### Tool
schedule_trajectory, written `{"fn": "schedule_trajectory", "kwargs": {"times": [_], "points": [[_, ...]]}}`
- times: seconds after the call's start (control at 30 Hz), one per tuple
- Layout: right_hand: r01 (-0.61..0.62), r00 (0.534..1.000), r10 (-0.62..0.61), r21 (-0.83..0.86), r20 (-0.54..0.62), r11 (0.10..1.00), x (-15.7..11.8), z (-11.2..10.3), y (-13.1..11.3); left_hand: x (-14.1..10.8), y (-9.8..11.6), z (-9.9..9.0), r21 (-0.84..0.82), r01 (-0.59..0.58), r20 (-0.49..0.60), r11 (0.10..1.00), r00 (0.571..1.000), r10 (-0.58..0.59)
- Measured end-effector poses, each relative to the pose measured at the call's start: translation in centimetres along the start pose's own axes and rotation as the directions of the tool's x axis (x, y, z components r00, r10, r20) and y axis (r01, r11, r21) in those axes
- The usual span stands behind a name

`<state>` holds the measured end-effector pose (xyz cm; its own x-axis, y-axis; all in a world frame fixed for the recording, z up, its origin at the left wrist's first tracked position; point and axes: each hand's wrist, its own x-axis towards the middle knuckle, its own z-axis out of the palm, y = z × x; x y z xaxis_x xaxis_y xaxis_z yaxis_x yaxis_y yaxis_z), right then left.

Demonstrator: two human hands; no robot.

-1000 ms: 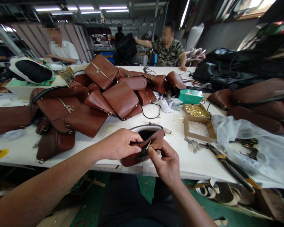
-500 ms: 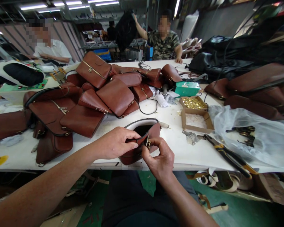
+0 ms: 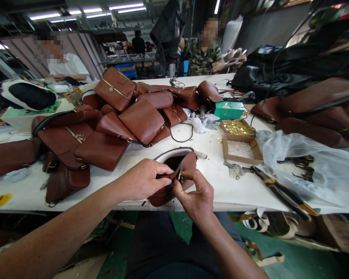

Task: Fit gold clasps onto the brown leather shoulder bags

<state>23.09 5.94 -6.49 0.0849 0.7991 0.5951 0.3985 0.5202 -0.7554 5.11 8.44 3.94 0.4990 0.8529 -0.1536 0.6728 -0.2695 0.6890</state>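
Note:
A brown leather bag stands near the front edge of the table, its mouth open and a pale lining and dark inside showing. My left hand pinches the bag's rim between thumb and fingers. At the same edge, my right hand is closed on a small brass-coloured metal fitting. The fingers partly cover this fitting, so its exact shape and how it joins the leather cannot be made out.
Brown leather bags are heaped at left. To the right lie cardboard boxes of gold-coloured bits and pale pieces, pliers, and a clear plastic bag with dark metal parts. Two people are across the table.
My hands keep their holds on the bag and fitting, with only a slight shift. Across the table, the person in camouflage has moved the dark item and lifted a hand off the tabletop.

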Motion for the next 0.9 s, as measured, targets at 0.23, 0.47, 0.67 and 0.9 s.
{"fn": "schedule_trajectory", "kwargs": {"times": [0.23,0.47,0.67,0.9], "points": [[-0.050,0.982,0.019,0.161,0.188,0.986,0.0,-1.3,1.0,-0.6,-0.1,0.6,0.064,-0.042,-0.023,0.997,0.999,0.044],[-0.046,0.981,0.000,0.231,0.195,0.972,0.1,-1.3,1.2,-1.5,0.3,1.2,0.139,-0.124,-0.030,0.982,0.991,0.129],[-0.049,0.946,-0.021,0.204,0.325,0.978,0.5,-3.3,-0.9,-2.8,0.0,2.4,0.313,0.027,-0.215,0.949,0.976,0.043],[0.422,0.838,-0.343,-0.107,0.426,0.900,3.5,-6.0,-2.0,-4.4,-1.5,3.8,0.381,-0.124,-0.271,0.916,0.932,0.239]]}}
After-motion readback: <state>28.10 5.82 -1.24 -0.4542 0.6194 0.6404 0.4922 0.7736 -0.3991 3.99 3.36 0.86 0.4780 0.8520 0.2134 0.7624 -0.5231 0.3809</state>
